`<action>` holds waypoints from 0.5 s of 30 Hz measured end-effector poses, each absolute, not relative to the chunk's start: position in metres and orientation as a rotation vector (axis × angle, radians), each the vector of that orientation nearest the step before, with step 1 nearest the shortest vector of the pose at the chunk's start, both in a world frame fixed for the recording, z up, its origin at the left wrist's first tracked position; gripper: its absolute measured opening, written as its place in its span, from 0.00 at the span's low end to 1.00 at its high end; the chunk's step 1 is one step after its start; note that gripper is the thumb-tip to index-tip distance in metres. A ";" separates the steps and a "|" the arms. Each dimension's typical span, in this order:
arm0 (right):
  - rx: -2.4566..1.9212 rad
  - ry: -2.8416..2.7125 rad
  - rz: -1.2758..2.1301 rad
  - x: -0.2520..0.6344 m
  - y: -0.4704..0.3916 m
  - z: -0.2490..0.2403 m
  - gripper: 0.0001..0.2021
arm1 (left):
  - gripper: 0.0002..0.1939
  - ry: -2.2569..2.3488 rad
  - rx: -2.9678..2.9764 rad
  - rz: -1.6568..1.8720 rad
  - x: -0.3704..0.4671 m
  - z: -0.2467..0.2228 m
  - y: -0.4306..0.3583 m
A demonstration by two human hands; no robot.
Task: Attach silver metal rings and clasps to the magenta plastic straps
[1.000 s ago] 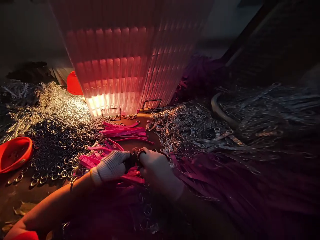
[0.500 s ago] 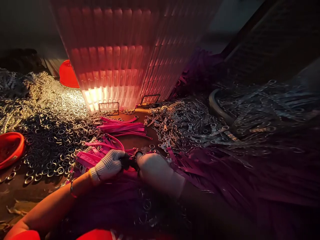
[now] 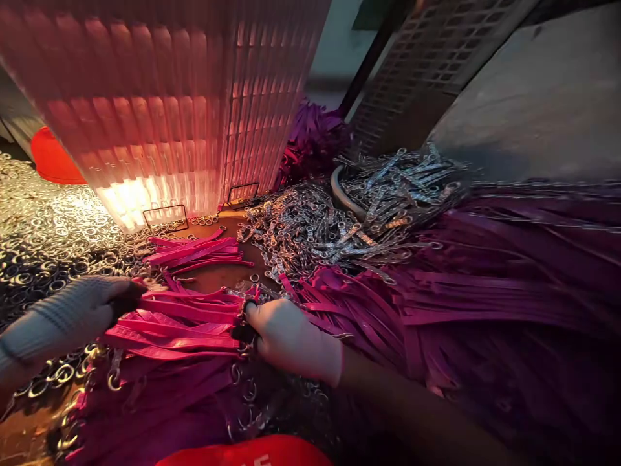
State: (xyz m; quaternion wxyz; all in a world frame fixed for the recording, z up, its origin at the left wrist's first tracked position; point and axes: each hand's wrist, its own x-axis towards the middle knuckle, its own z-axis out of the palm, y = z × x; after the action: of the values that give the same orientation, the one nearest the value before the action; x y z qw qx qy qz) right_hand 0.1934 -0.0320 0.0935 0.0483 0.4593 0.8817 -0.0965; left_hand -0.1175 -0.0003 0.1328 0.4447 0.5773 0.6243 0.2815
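My left hand [image 3: 80, 314], in a white knit glove with dark fingertips, is closed on the left end of a pink strap, over the metal rings. My right hand [image 3: 291, 340], gloved the same way, is closed at the right end of the pink straps, its dark fingertips around a strap end with a small metal ring [image 3: 248, 304]. Between both hands lies a bundle of pink straps [image 3: 174, 323], roughly side by side. A smaller bunch of pink straps [image 3: 198, 251] lies just beyond. The fingers partly hide both strap ends.
Loose metal rings [image 3: 58, 239] cover the left side. Metal chain pieces [image 3: 301, 226] are heaped behind my right hand, and purple-pink straps [image 3: 466, 304] spread over the right. A ribbed translucent panel [image 3: 160, 129], lit from behind, stands at the back near a red bowl [image 3: 55, 158].
My left hand has moved left, away from my right hand, to the other end of the straps. My right hand stays near the ring end. The view has turned right.
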 end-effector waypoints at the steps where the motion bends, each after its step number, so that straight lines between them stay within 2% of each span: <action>1: 1.374 2.729 -0.335 0.201 -0.035 0.091 0.08 | 0.14 1.637 1.415 0.702 -0.121 0.139 -0.004; 4: 1.404 2.895 -0.488 0.236 -0.024 0.079 0.08 | 0.18 1.661 1.193 0.817 -0.111 0.142 -0.016; 6: 1.660 2.898 -0.552 0.271 0.003 0.071 0.11 | 0.16 1.460 0.810 0.986 -0.092 0.131 -0.016; 7: 1.873 2.817 -0.475 0.290 0.021 0.068 0.14 | 0.13 1.344 0.618 1.021 -0.080 0.122 -0.014; 9: 2.294 2.417 -0.115 0.326 0.058 0.064 0.09 | 0.13 1.142 0.324 0.999 -0.058 0.104 -0.005; 12: 2.363 2.318 0.009 0.360 0.099 0.058 0.09 | 0.16 0.930 0.166 0.905 -0.031 0.079 0.007; 15: 2.295 2.411 -0.021 0.368 0.109 0.050 0.13 | 0.17 0.810 0.146 0.809 -0.016 0.063 0.008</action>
State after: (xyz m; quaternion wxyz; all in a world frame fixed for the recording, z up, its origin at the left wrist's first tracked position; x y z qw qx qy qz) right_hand 0.3684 0.1086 0.0495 -0.0934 0.6864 0.7211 -0.0063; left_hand -0.0162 0.0083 0.0635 0.8381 0.0692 0.3829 0.3824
